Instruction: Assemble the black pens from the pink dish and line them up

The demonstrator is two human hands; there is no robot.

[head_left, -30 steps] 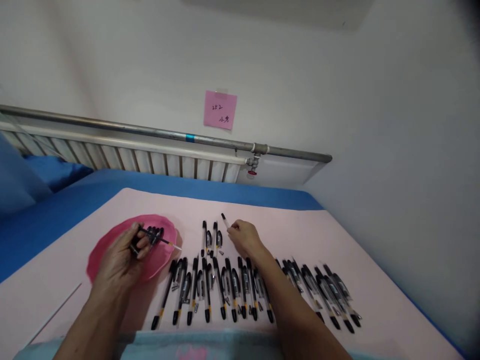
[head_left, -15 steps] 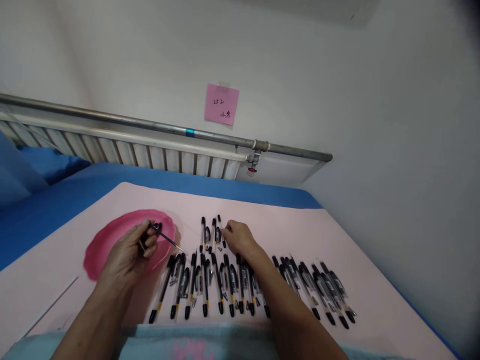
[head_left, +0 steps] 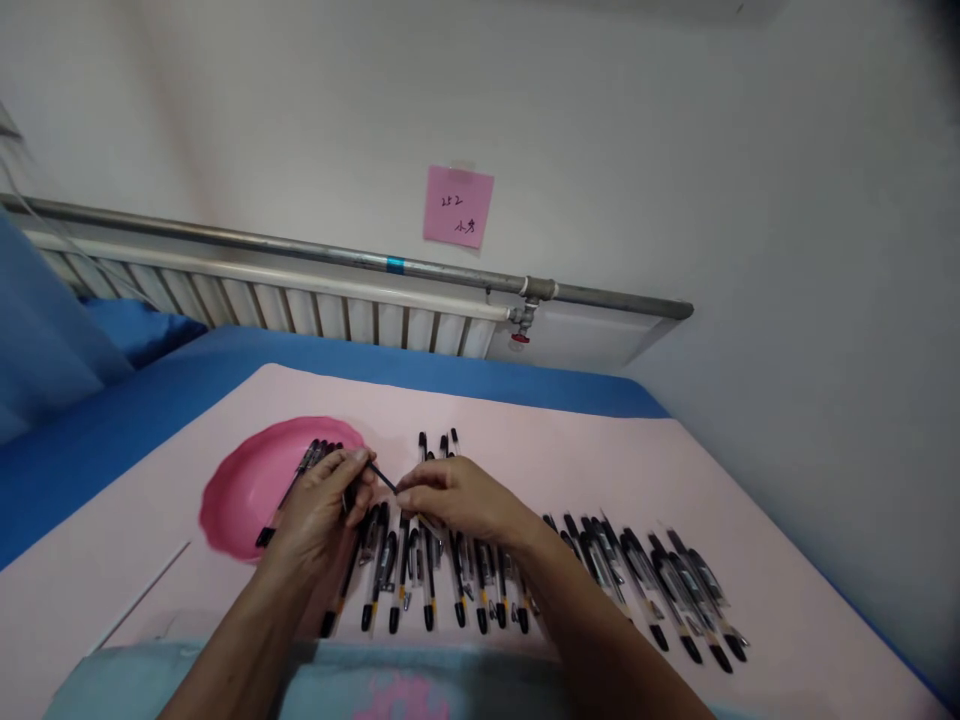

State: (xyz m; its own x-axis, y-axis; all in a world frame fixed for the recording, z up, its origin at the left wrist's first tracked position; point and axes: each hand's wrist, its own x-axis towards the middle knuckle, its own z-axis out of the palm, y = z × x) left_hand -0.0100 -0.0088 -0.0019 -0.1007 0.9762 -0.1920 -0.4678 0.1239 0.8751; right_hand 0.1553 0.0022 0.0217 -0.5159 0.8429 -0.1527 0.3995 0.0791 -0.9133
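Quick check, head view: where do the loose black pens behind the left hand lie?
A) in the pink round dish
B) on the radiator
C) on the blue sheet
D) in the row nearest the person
A: a bunch of loose black pens rests inside the pink round dish, just behind the left hand, while the right hand meets it over the row of black pens.

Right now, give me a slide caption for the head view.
Both hands, left and right, pinch a thin refill above a row of pens on a pink sheet.
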